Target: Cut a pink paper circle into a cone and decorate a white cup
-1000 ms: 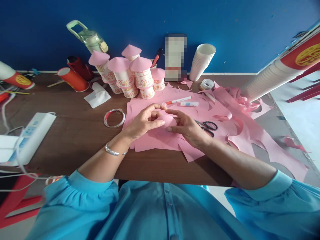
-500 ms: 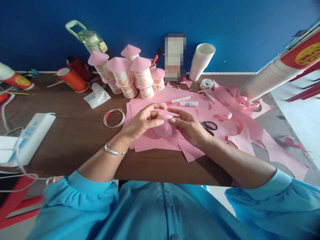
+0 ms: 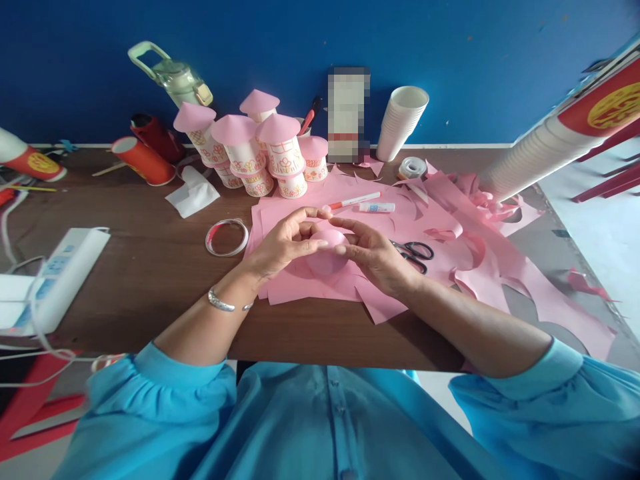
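Looks out from the wearer's head as a single view, facing forward and down over the shirt front (image 3: 285, 427), near enough to fill the bottom edge with it. Puts the left hand (image 3: 281, 245) and right hand (image 3: 376, 257) about mid-frame, at arm's reach. Sees the tabletop (image 3: 150, 287) slantwise from above, with the wall (image 3: 280, 40) behind across the top. Spreads wide, from the power strip (image 3: 75, 293) at far left to the floor (image 3: 603, 230) at far right.

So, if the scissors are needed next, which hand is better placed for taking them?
Probably the right hand: the scissors lie close beside it, while the left hand is farther off, across the pink paper piece that both hands hold.
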